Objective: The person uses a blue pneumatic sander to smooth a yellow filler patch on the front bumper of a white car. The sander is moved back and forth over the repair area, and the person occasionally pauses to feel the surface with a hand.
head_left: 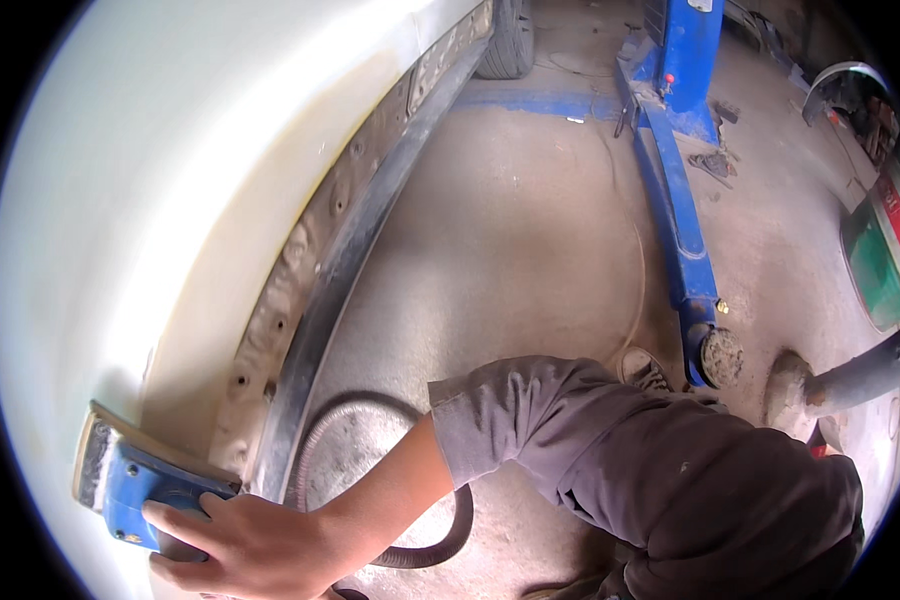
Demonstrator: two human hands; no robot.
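A blue hand sander (135, 488) with a flat, light-edged pad lies against the pale car body panel (100, 250) at the lower left. My right hand (260, 545) is closed over it from the near side, its fingers wrapped across the blue housing. The right arm reaches in from the right, in a dark grey sleeve (610, 440). Beside the sander is the bare, dimpled metal sill (295, 250) of the car, with a dark strip (360, 240) along its edge. My left hand does not show.
A ribbed dark hose (462, 520) loops on the concrete floor (510, 230) by the sill. Ahead stands a blue car lift post (692, 60) with a blue arm (675, 200) stretching back toward me. A tyre (510, 40) is at the far end. A green drum (870, 255) stands right.
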